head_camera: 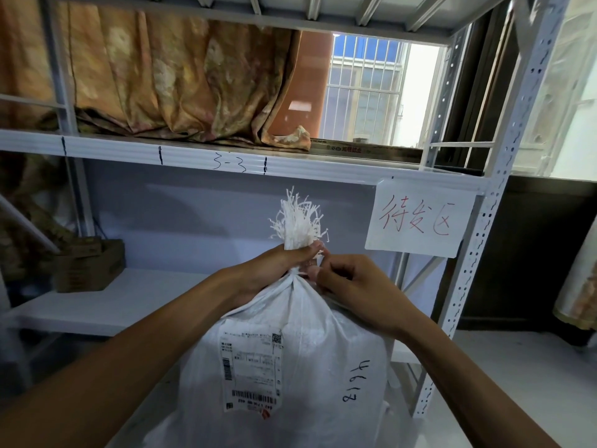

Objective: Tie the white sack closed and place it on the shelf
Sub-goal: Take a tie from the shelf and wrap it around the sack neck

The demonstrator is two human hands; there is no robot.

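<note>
A patterned orange curtain (168, 82) hangs bunched behind a white metal rack (494, 195), beside a barred window (365, 88) letting in bright daylight. A paper sign (420, 218) with red writing hangs from the rack's beam, and a cardboard box (89, 265) sits at the left.

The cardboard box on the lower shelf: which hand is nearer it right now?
Left. The left hand grips the white sack neck on the side toward the cardboard box; the right hand pinches the neck from the far side.

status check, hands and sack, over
Left hand clamped on gathered neck of white sack. Right hand pinching at the tie point. Sack not on shelf; cardboard box at its left end.
</note>
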